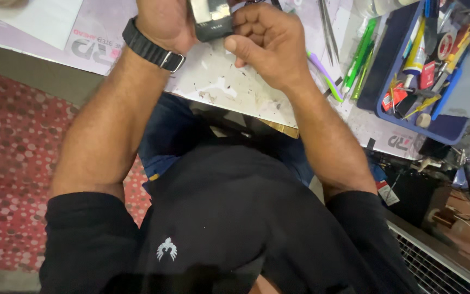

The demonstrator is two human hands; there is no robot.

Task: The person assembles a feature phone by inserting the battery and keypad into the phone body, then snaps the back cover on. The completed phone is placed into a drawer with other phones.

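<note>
A small dark flat device with a shiny face sits at the top edge of the view, held between both hands above a scuffed white work mat. My left hand, with a black watch on its wrist, grips the device's left side. My right hand is curled in a fist against its right side. Most of the device is cut off by the frame's top edge. What the right fingers pinch is hidden.
A blue tray full of small tools, tubes and screwdrivers stands at the right. Green pens, a purple-green tool and tweezers lie beside it. A red patterned floor is at the left, a white grille at lower right.
</note>
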